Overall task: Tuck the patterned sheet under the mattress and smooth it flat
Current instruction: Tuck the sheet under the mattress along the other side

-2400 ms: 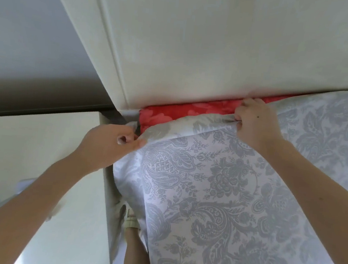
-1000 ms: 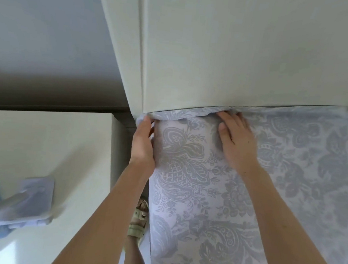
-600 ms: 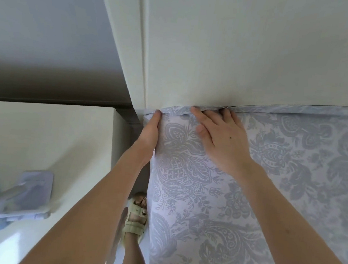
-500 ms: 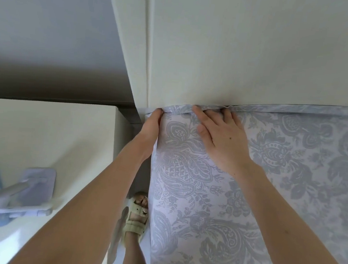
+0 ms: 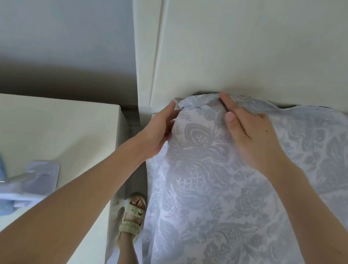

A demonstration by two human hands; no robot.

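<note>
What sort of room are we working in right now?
Most likely a bedroom. A patterned sheet lies over what looks like a bed, its far edge at a pale headboard panel, with a low pale bedside cabinet to the left.

Cream panelled headboard (image 5: 260, 44); grey wall (image 5: 52, 26) left of it; cream bedside cabinet (image 5: 53, 125) bearing blurred lilac items (image 5: 17, 183); beige buckled sandal (image 5: 132, 216) beside cabinet.

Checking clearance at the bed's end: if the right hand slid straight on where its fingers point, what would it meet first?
Probably the bunched edge of the patterned sheet, which the right hand touches; just beyond stands the pale headboard panel, though depth is unclear.
</note>
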